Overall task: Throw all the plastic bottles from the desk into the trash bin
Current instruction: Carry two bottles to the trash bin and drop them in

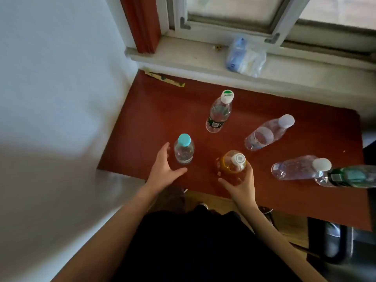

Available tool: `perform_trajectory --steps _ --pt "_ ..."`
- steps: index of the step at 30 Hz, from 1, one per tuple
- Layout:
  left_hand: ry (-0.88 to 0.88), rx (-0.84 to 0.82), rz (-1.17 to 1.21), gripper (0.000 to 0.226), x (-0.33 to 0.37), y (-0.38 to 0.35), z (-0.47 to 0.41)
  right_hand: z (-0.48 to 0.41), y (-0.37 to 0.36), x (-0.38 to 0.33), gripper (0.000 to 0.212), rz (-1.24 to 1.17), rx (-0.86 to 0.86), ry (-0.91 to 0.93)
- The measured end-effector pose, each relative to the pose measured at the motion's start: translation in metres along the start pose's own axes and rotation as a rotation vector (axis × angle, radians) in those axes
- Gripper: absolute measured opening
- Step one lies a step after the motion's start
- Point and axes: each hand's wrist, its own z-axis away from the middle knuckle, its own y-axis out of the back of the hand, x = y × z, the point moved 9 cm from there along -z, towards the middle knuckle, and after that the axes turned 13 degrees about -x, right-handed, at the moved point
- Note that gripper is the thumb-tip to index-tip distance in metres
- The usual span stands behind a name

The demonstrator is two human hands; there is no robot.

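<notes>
Several plastic bottles stand on the red-brown desk point(162, 110). A small clear bottle with a teal cap point(184, 149) stands at the front left; my left hand point(162, 165) is open just beside it, fingers apart, not gripping. My right hand point(241, 183) is wrapped around the near side of an orange bottle with a white cap point(232, 161). Behind stands a clear bottle with a green-and-white cap point(219, 111). Two clear white-capped bottles point(266, 133) point(299, 167) and a green-labelled bottle point(350, 177) are to the right. No trash bin is in view.
A white wall closes the left side. The window sill point(183, 58) behind the desk holds a crumpled plastic bag point(245, 55). A flat paper strip point(164, 78) lies at the desk's back left. A dark chair point(335, 241) stands at the lower right.
</notes>
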Motion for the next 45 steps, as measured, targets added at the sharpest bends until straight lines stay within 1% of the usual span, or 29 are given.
perform_trajectory --steps 2,3,8,11,14,16,18,20,23,27,29,31,34,37,41,43,45 --pt "-0.067 -0.044 -0.028 0.110 0.010 0.005 -0.014 -0.006 -0.002 -0.007 0.097 0.006 0.042 -0.001" --pt "-0.089 -0.075 -0.056 0.107 0.012 0.006 -0.019 -0.006 -0.003 -0.008 0.092 0.005 0.060 -0.018" --pt "-0.175 -0.201 -0.180 0.077 0.033 0.011 -0.045 -0.005 -0.010 -0.016 0.066 -0.128 0.217 -0.106" --pt "-0.194 -0.286 -0.163 0.064 0.044 0.012 -0.057 0.002 -0.010 -0.024 0.057 -0.193 0.315 -0.118" --pt "-0.246 -0.393 -0.175 0.057 0.066 0.003 -0.066 0.018 -0.004 -0.033 0.050 -0.287 0.404 -0.112" --pt "-0.286 -0.476 -0.216 0.053 0.086 -0.008 -0.068 0.035 0.002 -0.035 0.048 -0.396 0.468 -0.093" --pt "-0.374 -0.565 -0.287 0.053 0.107 -0.024 -0.067 0.058 0.009 -0.034 0.048 -0.486 0.532 -0.075" --pt "-0.441 -0.667 -0.347 0.054 0.125 -0.045 -0.063 0.086 0.016 -0.029 0.046 -0.571 0.603 -0.067" --pt "-0.453 -0.822 -0.442 0.059 0.141 -0.087 -0.051 0.134 0.023 -0.009 0.036 -0.675 0.703 -0.097" --pt "-0.424 -1.045 -0.515 0.041 0.150 -0.154 -0.011 0.209 0.021 0.033 0.031 -0.814 0.870 -0.168" --pt "-0.432 -1.134 -0.567 0.037 0.146 -0.187 0.012 0.248 0.015 0.058 0.042 -0.885 0.956 -0.191" --pt "-0.423 -1.215 -0.616 0.038 0.136 -0.220 0.039 0.290 0.004 0.089 0.055 -0.959 1.051 -0.245" --pt "-0.376 -1.298 -0.690 0.045 0.112 -0.267 0.073 0.354 -0.021 0.142 0.064 -1.054 1.185 -0.319" --pt "-0.322 -1.335 -0.751 0.056 0.090 -0.315 0.107 0.413 -0.048 0.188 0.053 -1.109 1.275 -0.405" --pt "-0.293 -1.403 -0.829 0.037 0.073 -0.385 0.160 0.479 -0.069 0.235 0.037 -1.146 1.405 -0.514" --pt "-0.302 -1.445 -0.855 0.038 0.071 -0.420 0.185 0.500 -0.073 0.253 0.029 -1.184 1.431 -0.534" --pt "-0.315 -1.481 -0.871 0.035 0.074 -0.455 0.210 0.522 -0.072 0.269 0.031 -1.212 1.487 -0.548"
